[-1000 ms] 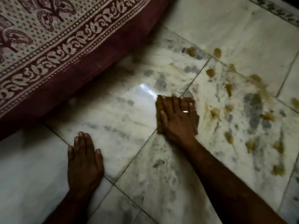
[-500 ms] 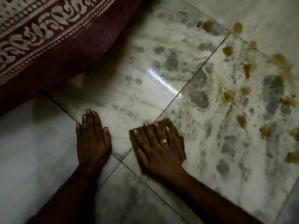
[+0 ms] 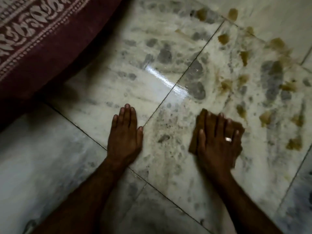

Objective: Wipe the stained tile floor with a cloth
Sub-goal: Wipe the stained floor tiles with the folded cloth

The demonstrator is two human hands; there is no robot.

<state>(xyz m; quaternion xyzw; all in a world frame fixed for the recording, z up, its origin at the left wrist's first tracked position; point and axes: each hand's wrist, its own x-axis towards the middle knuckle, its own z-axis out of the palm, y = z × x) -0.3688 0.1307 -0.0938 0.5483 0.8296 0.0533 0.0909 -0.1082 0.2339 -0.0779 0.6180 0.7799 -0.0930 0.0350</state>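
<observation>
The right hand [image 3: 217, 141] lies flat, fingers straight, pressing a brown cloth [image 3: 202, 122] onto the marble tile floor [image 3: 168, 166]. The left hand [image 3: 125, 134] rests palm-down beside it, holding nothing. Yellowish-brown stains [image 3: 243, 56] dot the tiles beyond the cloth — a maroon patterned fabric [image 3: 42, 39] lies upper left.

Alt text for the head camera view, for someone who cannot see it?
A right hand presses a brown cloth flat on a pale tile floor, with yellow-brown stains beyond and to its right. The left hand rests flat on the floor; patterned maroon fabric lies at upper left.
</observation>
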